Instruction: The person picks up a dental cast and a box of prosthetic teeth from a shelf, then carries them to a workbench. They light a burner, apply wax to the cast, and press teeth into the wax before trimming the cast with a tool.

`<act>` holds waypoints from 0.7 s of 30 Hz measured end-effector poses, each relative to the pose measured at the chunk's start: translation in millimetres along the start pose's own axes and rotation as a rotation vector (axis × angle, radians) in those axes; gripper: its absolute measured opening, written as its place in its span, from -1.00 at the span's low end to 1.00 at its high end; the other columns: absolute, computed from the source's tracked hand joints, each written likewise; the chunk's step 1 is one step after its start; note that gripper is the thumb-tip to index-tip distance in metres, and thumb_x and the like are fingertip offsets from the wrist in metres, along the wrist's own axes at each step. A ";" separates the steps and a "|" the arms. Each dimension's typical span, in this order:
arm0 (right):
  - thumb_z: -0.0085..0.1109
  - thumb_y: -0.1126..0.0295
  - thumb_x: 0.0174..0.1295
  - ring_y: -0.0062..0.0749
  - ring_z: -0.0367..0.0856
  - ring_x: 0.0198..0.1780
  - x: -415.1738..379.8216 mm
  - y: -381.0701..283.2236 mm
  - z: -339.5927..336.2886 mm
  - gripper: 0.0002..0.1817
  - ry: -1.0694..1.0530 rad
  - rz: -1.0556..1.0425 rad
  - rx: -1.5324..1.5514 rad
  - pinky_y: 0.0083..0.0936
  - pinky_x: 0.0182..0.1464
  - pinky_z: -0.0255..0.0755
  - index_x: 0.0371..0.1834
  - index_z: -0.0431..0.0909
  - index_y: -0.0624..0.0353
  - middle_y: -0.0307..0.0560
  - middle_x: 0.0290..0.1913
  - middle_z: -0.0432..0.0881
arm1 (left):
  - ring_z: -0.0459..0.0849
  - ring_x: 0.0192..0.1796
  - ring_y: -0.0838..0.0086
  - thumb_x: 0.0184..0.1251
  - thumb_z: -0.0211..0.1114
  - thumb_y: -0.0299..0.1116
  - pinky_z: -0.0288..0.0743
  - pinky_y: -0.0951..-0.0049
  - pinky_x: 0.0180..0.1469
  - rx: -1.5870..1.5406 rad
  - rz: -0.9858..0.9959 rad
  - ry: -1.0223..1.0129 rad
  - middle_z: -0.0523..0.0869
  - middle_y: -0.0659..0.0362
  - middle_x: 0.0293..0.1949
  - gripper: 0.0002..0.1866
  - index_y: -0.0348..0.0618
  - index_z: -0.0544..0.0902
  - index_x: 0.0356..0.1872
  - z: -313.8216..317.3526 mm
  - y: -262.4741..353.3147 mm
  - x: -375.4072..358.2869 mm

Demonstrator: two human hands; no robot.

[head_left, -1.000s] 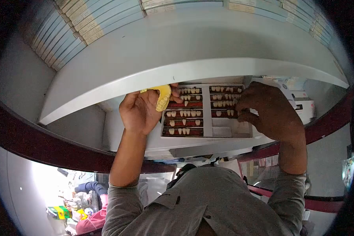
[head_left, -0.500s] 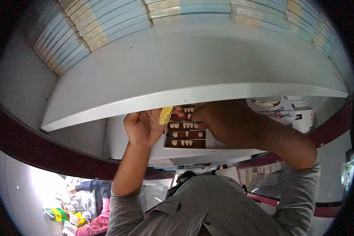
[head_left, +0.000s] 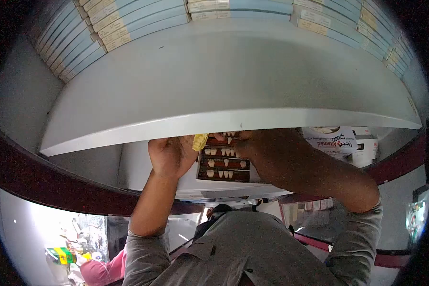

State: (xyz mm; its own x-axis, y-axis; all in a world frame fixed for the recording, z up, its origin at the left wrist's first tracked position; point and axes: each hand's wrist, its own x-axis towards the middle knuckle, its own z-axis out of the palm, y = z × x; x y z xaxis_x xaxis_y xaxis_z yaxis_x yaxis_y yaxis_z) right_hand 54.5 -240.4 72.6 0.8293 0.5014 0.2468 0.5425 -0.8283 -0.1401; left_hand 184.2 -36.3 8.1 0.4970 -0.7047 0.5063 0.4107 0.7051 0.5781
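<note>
My left hand (head_left: pixel 174 155) is closed on a yellow dental cast (head_left: pixel 199 141), palm turned up, with tooth shapes showing on the cast. Just right of it lies a box of artificial teeth (head_left: pixel 198 170), where white teeth (head_left: pixel 227 152) sit in rows on dark red-brown strips. My right hand (head_left: pixel 249 147) reaches over the right side of this box, close to the upper rows. Its fingertips are mostly hidden by the hand itself and the shelf edge. The far end of the box is also out of sight under the shelf.
A white shelf (head_left: pixel 233 76) juts out above both hands. Stacks of pale blue boxes (head_left: pixel 143 24) stand on it. Printed white packs (head_left: pixel 329 140) lie at the right beneath the shelf. At the lower left, a person's pink sleeve (head_left: pixel 102 270) is beside a cluttered bench.
The view has shifted slightly, and the shelf edge now covers more of the box's far end. The yellow cast has turned a little in my left hand. My right hand stays over the box.
</note>
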 end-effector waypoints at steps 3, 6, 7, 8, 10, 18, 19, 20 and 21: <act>0.24 0.46 0.14 0.02 0.75 -0.38 0.2 3.8 0.4 -0.80 0.020 0.047 0.072 -0.10 -0.23 0.67 -0.43 0.62 0.47 0.24 -0.48 0.67 | 0.54 0.31 -0.06 0.47 -0.02 -0.13 0.32 -0.19 0.37 -0.033 0.019 -0.060 0.62 -0.15 0.23 -0.49 -0.25 0.55 0.25 2.6 0.3 1.8; 0.25 0.42 0.15 0.02 0.75 -0.39 -2.8 4.2 -3.4 -0.81 0.037 0.096 0.081 -0.07 -0.28 0.64 -0.40 0.64 0.38 0.20 -0.47 0.68 | 0.54 0.33 -0.05 0.48 -0.03 -0.16 0.30 -0.16 0.40 0.058 0.019 -0.044 0.61 -0.12 0.26 -0.51 -0.25 0.56 0.25 -3.0 0.1 -2.5; 0.25 0.42 0.15 0.02 0.75 -0.39 -1.5 1.5 -7.6 -0.81 0.037 0.088 0.086 -0.07 -0.28 0.64 -0.40 0.64 0.38 0.20 -0.47 0.68 | 0.53 0.34 -0.04 0.49 -0.03 -0.18 0.30 -0.15 0.41 0.046 0.041 -0.023 0.61 -0.11 0.26 -0.52 -0.24 0.56 0.25 -3.3 -1.6 -3.6; 0.23 0.37 0.27 -0.05 0.74 -0.32 0.3 -3.1 -14.6 -0.83 -0.054 0.189 0.096 -0.14 -0.19 0.63 -0.29 0.65 0.28 0.10 -0.40 0.69 | 0.52 0.35 -0.04 0.50 -0.03 -0.19 0.29 -0.14 0.42 0.033 0.064 -0.002 0.61 -0.10 0.27 -0.53 -0.23 0.57 0.25 -2.9 -2.8 -4.9; 0.20 0.33 0.39 -0.12 0.73 -0.25 1.2 -7.4 -19.7 -0.84 -0.147 0.284 0.106 -0.21 -0.11 0.62 -0.19 0.65 0.19 0.01 -0.32 0.69 | 0.52 0.36 -0.02 0.52 -0.03 -0.17 0.29 -0.13 0.42 0.087 0.073 0.001 0.60 -0.10 0.28 -0.53 -0.22 0.56 0.26 -1.6 -4.4 -4.4; 0.31 0.10 0.37 -0.33 0.76 -0.08 -6.3 8.4 -22.9 -0.63 0.157 0.229 0.775 -0.29 -0.01 0.67 0.04 0.65 0.14 -0.02 -0.19 0.75 | 0.48 0.41 0.16 0.56 0.03 -0.14 0.24 0.04 0.48 0.243 0.193 -0.022 0.58 0.00 0.32 -0.52 -0.18 0.51 0.35 -3.9 -9.5 -3.9; 0.31 0.10 0.37 -0.33 0.76 -0.08 -5.2 13.9 -22.7 -0.63 0.157 0.225 0.773 -0.29 -0.01 0.67 0.04 0.65 0.14 -0.02 -0.19 0.75 | 0.48 0.42 0.16 0.56 0.04 -0.16 0.23 0.05 0.49 0.227 0.161 -0.091 0.58 0.01 0.32 -0.53 -0.17 0.51 0.35 1.9 -7.9 0.0; 0.32 0.10 0.36 -0.32 0.76 -0.03 -3.1 19.3 -21.9 -0.58 0.135 0.208 0.828 -0.30 0.02 0.68 0.11 0.62 0.17 -0.01 -0.16 0.76 | 0.47 0.42 0.16 0.56 0.04 -0.18 0.22 0.07 0.50 0.211 0.127 -0.160 0.58 0.03 0.33 -0.54 -0.16 0.52 0.35 6.2 -5.5 2.4; 0.34 0.09 0.35 -0.31 0.75 0.02 -1.9 22.3 -21.7 -0.52 0.114 0.191 0.884 -0.31 0.04 0.69 0.17 0.59 0.21 -0.01 -0.12 0.76 | 0.47 0.42 0.16 0.56 0.04 -0.18 0.22 0.07 0.50 0.215 0.128 -0.162 0.58 0.03 0.33 -0.54 -0.16 0.52 0.35 3.6 -5.1 0.7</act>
State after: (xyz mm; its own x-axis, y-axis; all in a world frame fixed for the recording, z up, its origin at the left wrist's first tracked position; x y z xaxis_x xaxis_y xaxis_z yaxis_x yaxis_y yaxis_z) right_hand 62.1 -265.3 89.8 0.9228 0.3087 0.2304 0.3411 -0.3772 -0.8610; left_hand 179.7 -40.7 7.8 0.3991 -0.6267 0.6692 0.1724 0.7682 0.6166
